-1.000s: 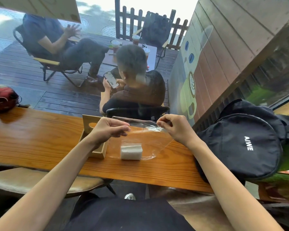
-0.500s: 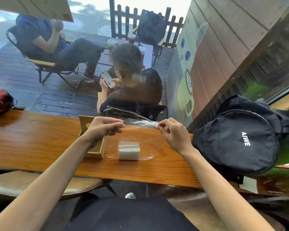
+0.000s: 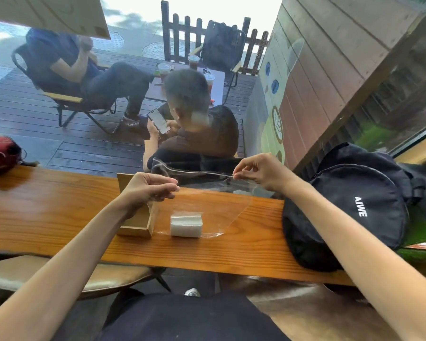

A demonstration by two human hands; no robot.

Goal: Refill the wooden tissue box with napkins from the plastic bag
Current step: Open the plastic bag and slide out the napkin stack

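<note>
The refill looks barely begun: the left hand (image 3: 149,190) and right hand (image 3: 261,172) each pinch the top edge of the plastic bag (image 3: 214,207), fingers clamped on the film (mouth seemingly being parted). The napkins (image 3: 186,223) sit inside it on the tabletop (image 3: 47,212), beside the wooden tissue box (image 3: 135,223).

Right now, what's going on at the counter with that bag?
A person is holding a clear plastic bag upright on the wooden counter. The left hand pinches one side of its top edge and the right hand pinches the other, so the mouth is being pulled apart. A white stack of napkins sits at the bottom of the bag. The wooden tissue box stands just left of the bag, not yet refilled.
</note>
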